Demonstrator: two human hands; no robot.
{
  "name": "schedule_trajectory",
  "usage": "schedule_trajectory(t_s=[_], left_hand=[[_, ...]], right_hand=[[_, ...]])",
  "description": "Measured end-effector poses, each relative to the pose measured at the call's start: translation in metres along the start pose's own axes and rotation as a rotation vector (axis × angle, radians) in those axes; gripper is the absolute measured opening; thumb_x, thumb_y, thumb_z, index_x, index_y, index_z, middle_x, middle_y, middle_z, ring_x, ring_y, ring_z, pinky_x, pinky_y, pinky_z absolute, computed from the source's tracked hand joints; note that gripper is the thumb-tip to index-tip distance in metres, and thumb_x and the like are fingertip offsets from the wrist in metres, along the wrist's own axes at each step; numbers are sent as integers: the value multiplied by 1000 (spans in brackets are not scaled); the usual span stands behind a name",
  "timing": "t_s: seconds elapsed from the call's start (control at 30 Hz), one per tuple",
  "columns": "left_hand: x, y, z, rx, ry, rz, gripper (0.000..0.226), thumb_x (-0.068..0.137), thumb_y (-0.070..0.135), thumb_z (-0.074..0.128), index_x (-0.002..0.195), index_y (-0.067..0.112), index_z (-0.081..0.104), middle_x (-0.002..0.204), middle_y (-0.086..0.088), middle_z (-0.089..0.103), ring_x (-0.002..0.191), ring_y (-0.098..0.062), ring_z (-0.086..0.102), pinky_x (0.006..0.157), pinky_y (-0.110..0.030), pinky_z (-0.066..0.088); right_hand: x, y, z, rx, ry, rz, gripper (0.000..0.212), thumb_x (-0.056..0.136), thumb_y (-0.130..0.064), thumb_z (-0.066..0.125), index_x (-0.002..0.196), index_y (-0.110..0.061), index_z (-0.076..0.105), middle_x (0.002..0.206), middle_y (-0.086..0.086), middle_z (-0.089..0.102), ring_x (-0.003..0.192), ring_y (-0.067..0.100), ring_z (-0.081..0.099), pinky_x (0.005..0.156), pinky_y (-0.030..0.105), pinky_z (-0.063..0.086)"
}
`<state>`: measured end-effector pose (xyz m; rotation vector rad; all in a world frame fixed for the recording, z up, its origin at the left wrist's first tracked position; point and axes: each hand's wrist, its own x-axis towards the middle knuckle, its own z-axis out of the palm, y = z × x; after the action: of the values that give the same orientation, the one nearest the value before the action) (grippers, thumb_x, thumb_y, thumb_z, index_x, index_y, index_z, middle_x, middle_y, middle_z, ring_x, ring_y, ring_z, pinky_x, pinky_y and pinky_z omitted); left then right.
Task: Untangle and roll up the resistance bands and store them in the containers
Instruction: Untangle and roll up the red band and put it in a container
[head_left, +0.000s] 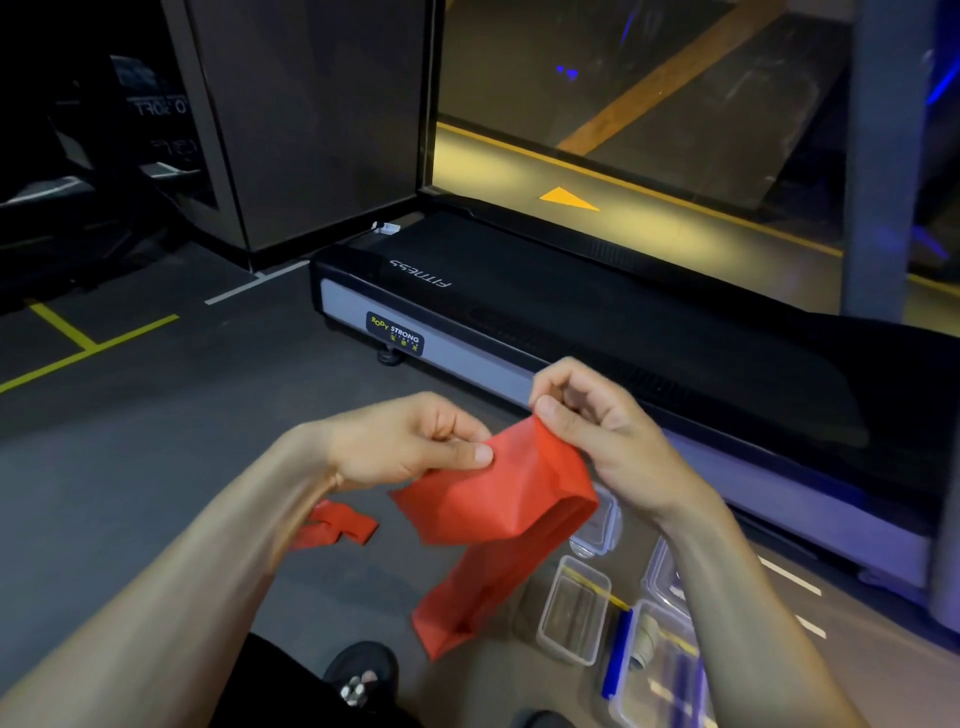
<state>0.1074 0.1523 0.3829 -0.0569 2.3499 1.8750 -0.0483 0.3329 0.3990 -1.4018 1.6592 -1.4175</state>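
Left hand (415, 441) and right hand (587, 415) are each pinching, thumb against curled fingers, the top edge of a wide flat red rubber resistance band (498, 504), which is hanging in folds above a dark grey gym floor (171, 447). A second red band (337, 527) is lying crumpled below the left wrist. Clear plastic lidless containers (574, 608) are sitting by a black treadmill deck (597, 312) fronting a glass wall (623, 104).

Head-worn, wide-angle, looking forward and down, close over both forearms; gym floor (156, 441) below, treadmill (597, 332) from 12 to 3 o'clock.
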Motion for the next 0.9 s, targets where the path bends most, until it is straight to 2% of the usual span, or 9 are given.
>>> schedule_trajectory(t_s=[0.07,0.13,0.2,0.27,0.37,0.5,0.63,0.77,0.9], left_hand=[[1,0,3,49,7,-18,25,101,30,59,89,10,68,75,-13,46,70,-27,35,60,-33,28],[2,2,5,64,9,-23,31,100,32,61,90,2,65,74,-12,41,67,-28,30,57,-33,22],[4,4,8,86,9,-21,28,100,27,63,85,3,65,68,-11,37,63,-22,31,56,-25,27],[5,7,9,99,7,-20,26,99,22,63,73,20,63,62,1,36,60,-8,33,56,-19,32],[6,8,11,110,4,-8,36,100,22,63,65,25,56,60,7,34,58,-7,32,57,-20,33],[5,7,10,114,22,-4,31,100,23,63,73,9,58,62,1,32,59,-8,30,55,-19,31],[5,4,9,91,24,13,40,100,22,62,77,-9,50,63,1,27,60,-11,25,54,-23,23],[4,7,8,43,-2,61,34,100,13,60,67,21,63,57,15,41,55,-2,32,53,-17,29],[0,10,4,-233,5,164,16,98,11,60,85,12,70,66,9,62,60,-1,55,61,-16,46]], right_hand=[[0,0,-2,108,52,8,5,99,-21,59,95,-18,60,82,-10,54,73,4,46,66,17,40],[-1,-1,-2,163,60,19,5,98,-23,59,93,-22,61,81,-7,52,72,8,46,65,19,40],[-1,-2,-1,196,61,31,5,97,-24,59,93,-22,61,80,-4,51,70,9,45,64,21,41],[-2,-4,-1,228,70,37,6,97,-24,59,95,-19,60,81,0,49,69,9,45,63,21,41],[-2,-5,-2,250,74,41,9,97,-25,60,97,-17,59,84,8,46,68,10,45,63,23,41],[-3,-5,-3,256,72,43,12,99,-27,61,98,-15,58,86,10,46,68,10,45,62,23,41],[-3,-5,-5,262,87,67,12,98,-28,63,97,-17,59,84,8,47,67,9,46,61,22,41],[-4,-3,-7,260,94,87,8,97,-27,61,95,-19,60,82,3,49,66,9,45,60,21,41],[-5,0,-5,332,74,91,7,100,-21,56,97,-16,56,81,0,51,65,7,46,58,17,41]])
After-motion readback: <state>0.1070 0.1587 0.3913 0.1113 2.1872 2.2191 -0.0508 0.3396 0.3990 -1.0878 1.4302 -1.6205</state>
